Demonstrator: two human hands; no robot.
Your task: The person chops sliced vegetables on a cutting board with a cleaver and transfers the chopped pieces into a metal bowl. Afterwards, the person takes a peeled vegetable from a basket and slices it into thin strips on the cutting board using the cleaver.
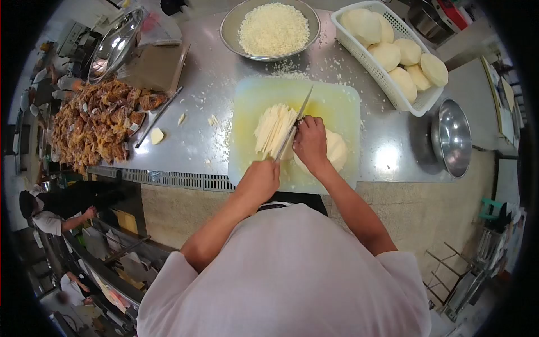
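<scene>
My left hand (259, 181) is wrapped round the handle of a kitchen knife (304, 104), whose blade slants away from me across the cutting board (351, 123). Curled fingers of my right hand (310, 139) press on a pale peeled vegetable just right of the blade; the hand partly hides it. Thin cut strips (273, 129) lie in a leaning pile on the blade's left side. Beside my right wrist rests a rounded pale peeled vegetable (337, 150), partly covered by the forearm.
Beyond the board stands a metal bowl (224, 35) of pale shreds. A white basket (365, 66) holds several peeled vegetables; a steel bowl (453, 137) sits at the right edge. Browned food pieces (98, 126) are heaped left, near a metal rod (159, 117). A person (50, 219) stands far left.
</scene>
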